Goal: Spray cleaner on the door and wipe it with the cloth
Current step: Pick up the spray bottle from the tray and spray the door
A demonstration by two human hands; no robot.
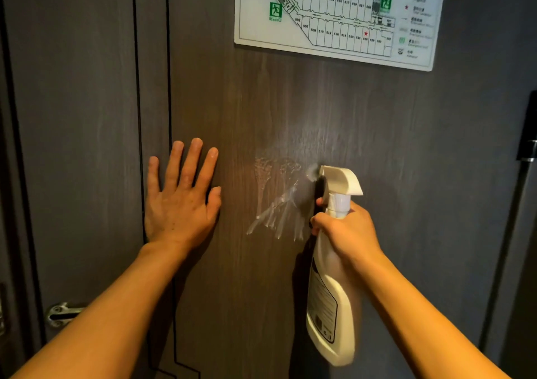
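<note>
A dark wood-grain door fills the view. My right hand grips the neck of a white spray bottle, one finger on the trigger, nozzle close to the door and pointing left. Wet streaks of cleaner run down the door just left of the nozzle, with a fainter misted patch above. My left hand lies flat on the door with fingers spread, holding nothing, near the door's left edge. No cloth is in view.
A white evacuation floor plan is fixed to the door above the wet patch. The door frame stands at the left with a metal latch low down. A dark door closer arm shows at the right edge.
</note>
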